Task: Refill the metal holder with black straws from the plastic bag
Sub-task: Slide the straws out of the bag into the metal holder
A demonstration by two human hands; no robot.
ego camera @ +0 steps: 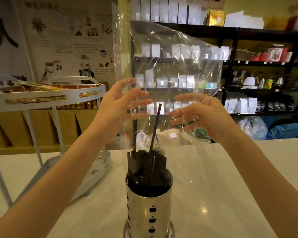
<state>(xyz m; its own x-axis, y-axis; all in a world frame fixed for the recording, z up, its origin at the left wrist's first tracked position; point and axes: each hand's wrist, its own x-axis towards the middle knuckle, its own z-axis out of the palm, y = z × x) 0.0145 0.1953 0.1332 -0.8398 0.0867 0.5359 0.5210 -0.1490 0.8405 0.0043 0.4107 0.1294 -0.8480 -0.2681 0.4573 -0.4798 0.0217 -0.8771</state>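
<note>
A round metal holder (149, 208) with apple-shaped cut-outs stands on the white counter at bottom centre, packed with black straws (147, 162). One black straw (155, 127) sticks up higher than the rest and leans right. A clear plastic bag (170, 62) hangs upside down over the holder, its open end draped around the straws. My left hand (120, 102) presses the bag's left side with fingers spread. On the other side, my right hand (198, 114) touches the bag with fingers spread too. The bag looks nearly empty.
A white tiered rack (46, 98) with gold packets stands at the left on the white counter (230, 186). Dark shelves (258, 62) with white pouches and kettles fill the background. A blue bag lies at the right behind the counter.
</note>
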